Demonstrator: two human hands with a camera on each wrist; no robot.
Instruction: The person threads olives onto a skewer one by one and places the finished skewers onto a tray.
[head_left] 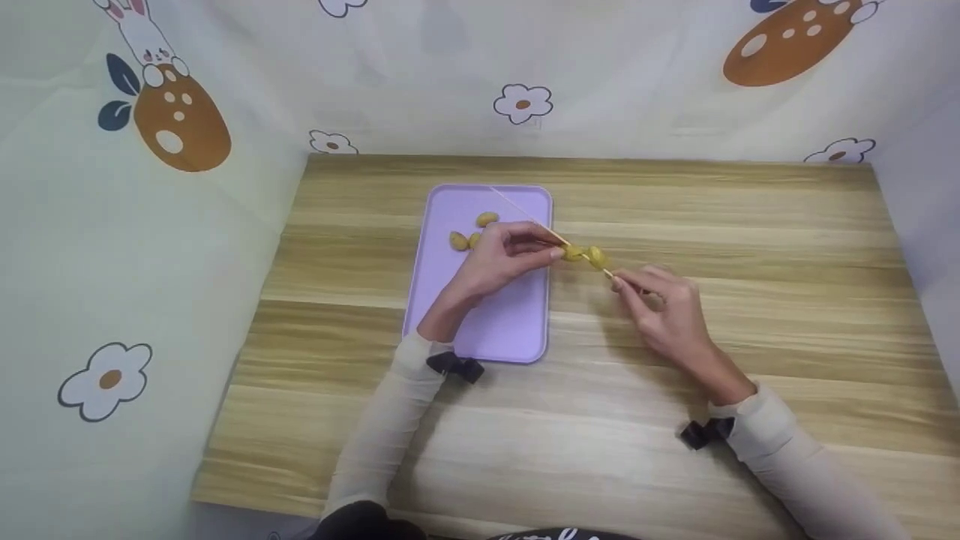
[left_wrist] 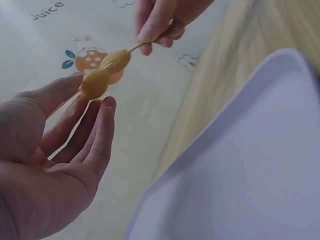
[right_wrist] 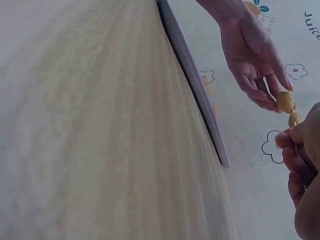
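Observation:
A thin wooden skewer point(head_left: 525, 214) slants over the tray's right edge with two small yellow, wrinkled oval fruits threaded on it. My left hand point(head_left: 495, 262) pinches the farther fruit point(head_left: 572, 253) between thumb and fingertips. Beside it, the nearer fruit point(head_left: 597, 257) is untouched, close to the skewer's lower end. That end is pinched by my right hand point(head_left: 671, 307), held over the table right of the tray. In the left wrist view, both fruits sit against each other, the nearer one point(left_wrist: 116, 61) toward the right hand point(left_wrist: 162, 22). What kind of fruit they are is unclear.
A lilac rectangular tray point(head_left: 499, 337) lies on the wood-grain table point(head_left: 750, 225). Loose yellow fruits point(head_left: 487, 219) lie in its far part, one partly hidden behind the left hand. A patterned cloth point(head_left: 420, 82) hangs along the table's back and left sides.

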